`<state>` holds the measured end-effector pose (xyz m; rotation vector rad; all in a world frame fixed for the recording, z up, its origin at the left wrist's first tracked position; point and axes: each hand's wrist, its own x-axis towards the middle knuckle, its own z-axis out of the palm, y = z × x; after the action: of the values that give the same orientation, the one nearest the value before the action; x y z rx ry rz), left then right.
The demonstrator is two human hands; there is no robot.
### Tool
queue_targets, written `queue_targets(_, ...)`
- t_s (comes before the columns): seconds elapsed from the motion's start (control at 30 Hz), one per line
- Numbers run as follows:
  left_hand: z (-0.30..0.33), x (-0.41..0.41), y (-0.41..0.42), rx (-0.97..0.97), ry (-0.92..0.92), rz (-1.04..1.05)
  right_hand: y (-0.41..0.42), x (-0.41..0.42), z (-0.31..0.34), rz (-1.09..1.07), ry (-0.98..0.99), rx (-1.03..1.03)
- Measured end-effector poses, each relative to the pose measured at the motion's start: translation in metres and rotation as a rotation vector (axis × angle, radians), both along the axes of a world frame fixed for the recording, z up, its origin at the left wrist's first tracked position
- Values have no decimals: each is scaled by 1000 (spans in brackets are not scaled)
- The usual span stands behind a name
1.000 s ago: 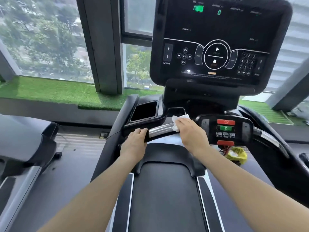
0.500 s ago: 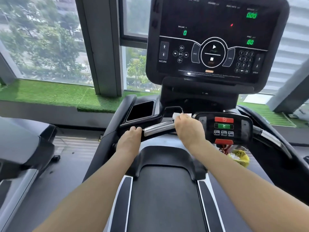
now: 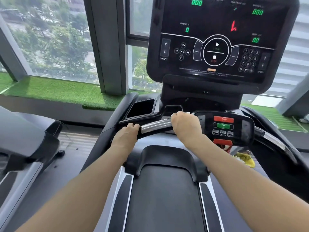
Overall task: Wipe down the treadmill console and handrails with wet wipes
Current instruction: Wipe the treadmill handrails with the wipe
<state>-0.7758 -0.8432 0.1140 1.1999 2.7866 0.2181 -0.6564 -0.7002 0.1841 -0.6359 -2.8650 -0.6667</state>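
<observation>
The black treadmill console (image 3: 217, 39) fills the upper right, its screen lit with green and red digits. Below it a silver front handrail (image 3: 156, 126) runs leftward from a small control pad (image 3: 224, 128) with red and green buttons. My left hand (image 3: 127, 134) grips the black left end of that rail. My right hand (image 3: 186, 125) is curled over the rail's right end, next to the pad, holding a white wet wipe (image 3: 188, 112) of which only a small corner shows above the knuckles.
A silver right handrail (image 3: 274, 141) runs off past the pad. An open black tray (image 3: 142, 108) sits left of the console. A yellow object (image 3: 245, 159) lies below the pad. Another treadmill (image 3: 25, 144) stands at the left. Windows and green turf are ahead.
My right hand slid right along the silver rail toward the control pad and now hides most of the wipe. The console display lit more digits. The view moved closer.
</observation>
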Motion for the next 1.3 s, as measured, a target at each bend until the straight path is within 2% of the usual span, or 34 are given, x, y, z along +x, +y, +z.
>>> queue_targets(0.1, 1, 0, 0, 6, -22, 6, 8, -21, 16, -77, -181, -174)
queue_targets(0.23, 2, -2, -1, 12, -35, 7, 16, -25, 21, -67, -161, -201)
queue_targets(0.27, 2, -2, -1, 7, -39, 4, 13, -20, 16, -60, -134, -178)
queue_targets(0.37, 3, -2, -1, -6, -36, 0, 4, 3, -19, -51, 35, 73)
queue_targets(0.5, 4, -2, 0, -17, -43, -1, 8, 15, -53, -19, 114, 116)
queue_targets(0.6, 3, -4, 0, -11, -52, -2, 1, 7, -27, -33, 51, 174)
queue_targets(0.67, 1, -5, -1, -7, -51, -5, 4, -5, -9, -39, -110, 1)
queue_targets(0.7, 0, -5, -1, -4, -49, -4, 10, -12, -5, 3, -131, -106)
queue_targets(0.77, 0, -3, -2, 4, -43, 2, 15, -17, 0, -34, -168, -175)
queue_targets(0.9, 0, -3, -2, 20, -49, -3, 9, -1, -33, 71, 222, 31)
queue_targets(0.93, 1, -4, -2, 19, -48, -6, 7, 4, -43, 63, 267, 62)
queue_targets(1.07, 1, -3, -3, 28, -51, -6, 5, 3, -52, 1, 124, 102)
queue_targets(1.13, 1, -2, -3, 31, -48, -4, -3, -4, -27, -73, 34, 32)
queue_targets(1.2, 1, -2, -4, 34, -47, 0, -2, -12, -3, -89, -54, -125)
queue_targets(1.27, 1, -1, -4, 31, -46, -1, 5, -18, 0, -142, -55, -191)
queue_targets(1.3, 1, -1, -4, 30, -45, -1, 5, -17, -5, -142, -33, -144)
